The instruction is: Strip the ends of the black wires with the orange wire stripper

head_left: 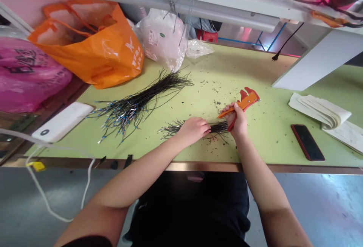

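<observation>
In my right hand (239, 120) is an orange and red wire stripper (247, 100), its jaws pointing up and away to the right. My left hand (195, 129) rests on a small bundle of black wires (218, 128) near the table's front edge, fingers bent down onto it. Whether a single wire is pinched between those fingers is hidden. The right end of this bundle lies just beside my right hand. Farther left lies a larger bundle of black wires (153, 92), with blue and bare metal ends fanned toward the lower left.
Wire scraps dot the green table (263, 133). A phone (307, 142) and folded paper (320, 111) lie right. At left are a white power bank (62, 121), an orange bag (96, 56) and a pink bag (31, 75). A clear plastic bag (163, 37) stands behind; a shelf panel (314, 63) rises right.
</observation>
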Action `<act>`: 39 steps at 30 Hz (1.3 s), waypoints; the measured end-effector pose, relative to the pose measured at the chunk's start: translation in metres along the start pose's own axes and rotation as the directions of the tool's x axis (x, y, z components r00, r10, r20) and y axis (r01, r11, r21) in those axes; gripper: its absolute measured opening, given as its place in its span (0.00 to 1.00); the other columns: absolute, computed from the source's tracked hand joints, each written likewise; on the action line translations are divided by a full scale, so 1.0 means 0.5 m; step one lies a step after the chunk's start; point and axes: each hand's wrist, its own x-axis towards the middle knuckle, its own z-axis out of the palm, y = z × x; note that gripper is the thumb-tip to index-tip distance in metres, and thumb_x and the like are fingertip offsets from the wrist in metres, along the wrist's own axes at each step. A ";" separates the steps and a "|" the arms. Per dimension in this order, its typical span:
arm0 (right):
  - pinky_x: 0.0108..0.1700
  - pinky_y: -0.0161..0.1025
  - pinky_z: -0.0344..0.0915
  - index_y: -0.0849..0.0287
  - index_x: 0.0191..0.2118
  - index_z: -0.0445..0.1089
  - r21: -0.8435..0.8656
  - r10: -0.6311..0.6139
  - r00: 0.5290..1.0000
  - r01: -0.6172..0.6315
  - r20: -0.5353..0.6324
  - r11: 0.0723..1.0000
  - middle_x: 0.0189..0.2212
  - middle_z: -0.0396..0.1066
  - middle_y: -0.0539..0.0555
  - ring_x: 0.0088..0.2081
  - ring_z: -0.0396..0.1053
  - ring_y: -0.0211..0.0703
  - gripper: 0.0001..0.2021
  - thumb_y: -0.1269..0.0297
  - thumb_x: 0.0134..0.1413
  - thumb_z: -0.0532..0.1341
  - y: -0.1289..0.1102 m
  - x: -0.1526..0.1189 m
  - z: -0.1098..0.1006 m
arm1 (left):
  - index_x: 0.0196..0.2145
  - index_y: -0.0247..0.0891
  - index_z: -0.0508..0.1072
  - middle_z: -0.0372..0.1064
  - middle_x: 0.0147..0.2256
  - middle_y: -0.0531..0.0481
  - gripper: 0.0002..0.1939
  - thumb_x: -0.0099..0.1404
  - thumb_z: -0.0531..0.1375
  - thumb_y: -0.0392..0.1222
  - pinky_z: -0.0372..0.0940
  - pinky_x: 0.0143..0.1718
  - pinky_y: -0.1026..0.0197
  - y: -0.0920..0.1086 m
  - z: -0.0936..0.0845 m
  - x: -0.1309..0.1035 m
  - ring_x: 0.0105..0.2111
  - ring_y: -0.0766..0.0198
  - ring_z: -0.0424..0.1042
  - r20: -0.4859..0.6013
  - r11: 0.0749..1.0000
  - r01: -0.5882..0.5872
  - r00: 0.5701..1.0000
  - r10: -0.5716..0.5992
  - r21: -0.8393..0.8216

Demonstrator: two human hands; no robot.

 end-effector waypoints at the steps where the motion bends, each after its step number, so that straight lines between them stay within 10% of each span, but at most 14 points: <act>1: 0.45 0.46 0.77 0.54 0.34 0.70 0.002 -0.003 1.000 0.003 -0.003 1.000 0.30 0.69 0.50 0.33 0.71 0.42 0.12 0.52 0.61 0.67 -0.001 0.000 0.000 | 0.39 0.39 0.84 0.78 0.32 0.47 0.11 0.75 0.60 0.41 0.68 0.35 0.58 0.000 0.001 0.000 0.34 0.59 0.76 -0.006 1.000 -0.014 1.000 0.014 0.009; 14: 0.44 0.44 0.77 0.54 0.34 0.70 0.042 0.027 0.999 -0.026 -0.032 0.999 0.29 0.69 0.50 0.33 0.71 0.41 0.12 0.52 0.60 0.67 -0.007 -0.002 0.001 | 0.40 0.38 0.81 0.81 0.37 0.48 0.08 0.71 0.60 0.36 0.70 0.32 0.60 0.001 -0.007 0.001 0.35 0.60 0.78 -0.012 0.971 0.144 0.989 -0.149 -0.193; 25: 0.45 0.43 0.77 0.54 0.34 0.69 0.090 0.009 0.997 -0.001 -0.080 0.996 0.30 0.68 0.49 0.34 0.71 0.41 0.09 0.58 0.56 0.69 -0.038 0.008 -0.016 | 0.42 0.39 0.77 0.74 0.28 0.53 0.12 0.75 0.57 0.48 0.62 0.26 0.65 -0.042 -0.064 -0.031 0.23 0.69 0.66 -0.230 0.779 0.246 0.866 -0.443 -0.576; 39: 0.50 0.47 0.76 0.54 0.42 0.76 -0.125 0.109 0.951 -0.076 0.291 0.989 0.31 0.73 0.50 0.38 0.74 0.44 0.13 0.54 0.56 0.72 -0.015 -0.031 0.002 | 0.39 0.38 0.77 0.73 0.26 0.53 0.10 0.73 0.57 0.45 0.59 0.24 0.67 -0.050 -0.112 -0.043 0.21 0.70 0.64 -0.326 0.829 0.188 0.856 -0.401 -0.526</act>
